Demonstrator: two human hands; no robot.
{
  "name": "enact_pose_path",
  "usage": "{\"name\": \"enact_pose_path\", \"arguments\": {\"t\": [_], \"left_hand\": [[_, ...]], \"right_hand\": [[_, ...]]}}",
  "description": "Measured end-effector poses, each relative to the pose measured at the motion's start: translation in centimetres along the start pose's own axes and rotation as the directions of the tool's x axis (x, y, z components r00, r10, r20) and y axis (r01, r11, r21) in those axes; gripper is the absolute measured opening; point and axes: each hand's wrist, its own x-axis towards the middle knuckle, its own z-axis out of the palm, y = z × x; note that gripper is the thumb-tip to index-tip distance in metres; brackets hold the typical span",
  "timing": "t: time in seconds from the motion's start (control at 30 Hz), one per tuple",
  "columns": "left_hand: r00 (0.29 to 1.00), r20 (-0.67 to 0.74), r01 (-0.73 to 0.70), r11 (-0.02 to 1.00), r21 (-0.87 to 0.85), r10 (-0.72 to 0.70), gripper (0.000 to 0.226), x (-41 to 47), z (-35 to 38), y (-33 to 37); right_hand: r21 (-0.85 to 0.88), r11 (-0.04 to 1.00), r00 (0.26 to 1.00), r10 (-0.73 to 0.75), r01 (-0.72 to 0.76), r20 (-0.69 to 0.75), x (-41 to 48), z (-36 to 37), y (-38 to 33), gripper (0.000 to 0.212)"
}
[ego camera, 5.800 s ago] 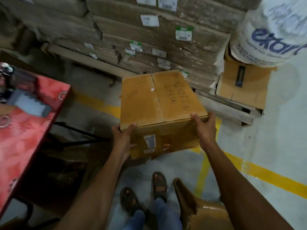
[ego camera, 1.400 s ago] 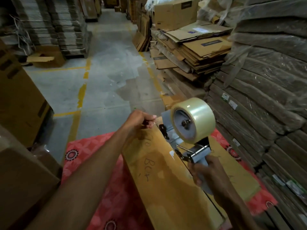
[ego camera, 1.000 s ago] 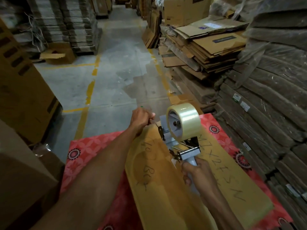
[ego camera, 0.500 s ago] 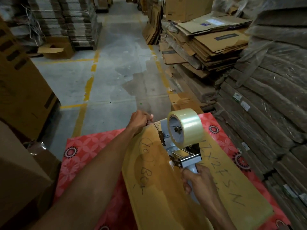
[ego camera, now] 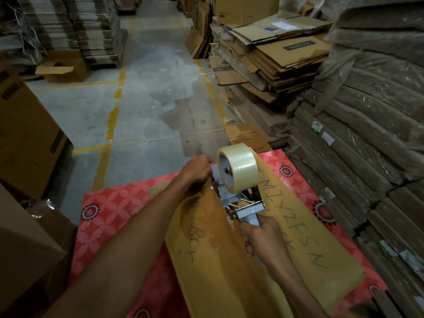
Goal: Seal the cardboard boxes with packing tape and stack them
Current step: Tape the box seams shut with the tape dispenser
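Note:
A brown cardboard box [ego camera: 218, 255] with black handwriting lies flaps-up on a table with a red patterned cloth [ego camera: 107, 216]. My right hand [ego camera: 263, 239] grips the handle of a grey tape dispenser [ego camera: 238, 198], which carries a roll of clear tape [ego camera: 238, 167] and rests on the seam between the flaps near the far end. My left hand [ego camera: 198, 168] is closed over the box's far edge, right beside the dispenser's front. Whether it pinches the tape end is hidden.
Wrapped stacks of flattened cardboard [ego camera: 367, 125] rise close on the right. Loose flattened boxes [ego camera: 280, 53] pile beyond them. A large brown box [ego camera: 25, 134] stands at the left, another [ego camera: 25, 260] nearer. The concrete aisle [ego camera: 146, 92] with yellow lines runs ahead.
Earlier I carried the box by both hands; now it lies on the table. Over the last second the dispenser stays at the far end of the seam, with only slight shifts.

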Motion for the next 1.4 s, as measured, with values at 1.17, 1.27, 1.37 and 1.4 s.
{"name": "enact_pose_path", "arguments": {"t": [1.17, 1.27, 1.37, 1.4], "left_hand": [[0.989, -0.150, 0.059, 0.906, 0.419, 0.005, 0.105, -0.4, 3.3, 0.0], [0.989, -0.146, 0.069, 0.906, 0.417, -0.009, 0.103, 0.1, 3.3, 0.3], [0.985, -0.160, 0.121, 0.934, 0.337, -0.070, 0.086, 0.7, 3.1, 0.9], [0.979, -0.175, 0.152, 0.943, 0.298, -0.102, 0.086, 1.3, 3.0, 0.8]], "right_hand": [[-0.274, 0.960, 0.990, -0.018, 0.057, 0.142, -2.2, -3.0, -1.4, 0.030], [-0.250, 0.968, 0.993, 0.011, 0.019, 0.117, -2.2, -3.3, -1.4, 0.030], [-0.278, 0.960, 0.990, 0.060, -0.022, 0.130, -5.2, -5.4, 0.4, 0.030], [-0.279, 0.959, 0.984, 0.091, -0.046, 0.152, -6.6, -6.3, 1.3, 0.030]]}}
